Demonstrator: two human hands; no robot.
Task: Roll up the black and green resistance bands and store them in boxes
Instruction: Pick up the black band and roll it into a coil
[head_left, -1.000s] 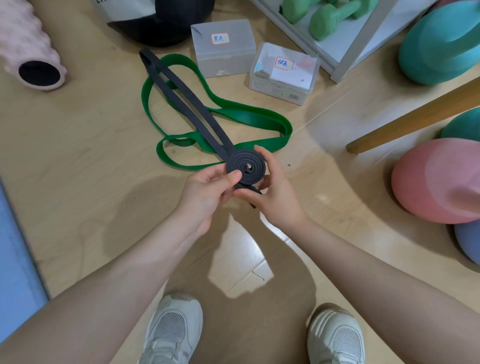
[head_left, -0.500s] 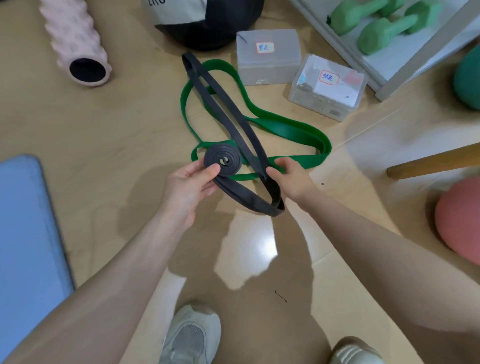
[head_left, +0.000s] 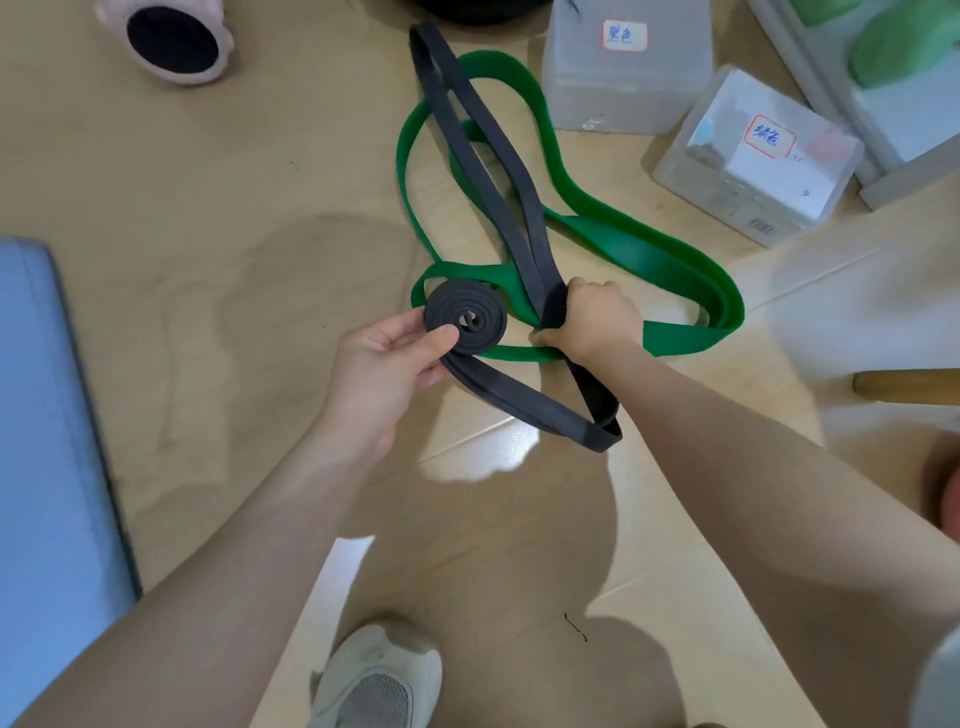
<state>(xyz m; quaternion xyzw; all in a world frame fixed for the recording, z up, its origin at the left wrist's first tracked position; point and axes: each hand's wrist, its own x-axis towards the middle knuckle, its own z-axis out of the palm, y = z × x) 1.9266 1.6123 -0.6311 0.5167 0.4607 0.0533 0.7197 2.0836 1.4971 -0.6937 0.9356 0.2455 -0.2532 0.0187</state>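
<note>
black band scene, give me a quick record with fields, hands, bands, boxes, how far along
left hand: pinches the rolled coil of the black band
right hand: fist closed around the unrolled black straps
black band: partly rolled; the rest runs across the floor toward the boxes, with a slack loop under the right forearm
green band: flat on the floor, unrolled, under the black band
boxes: two lidded translucent boxes, labelled box and second box, both shut
progress: nothing stored yet
</note>
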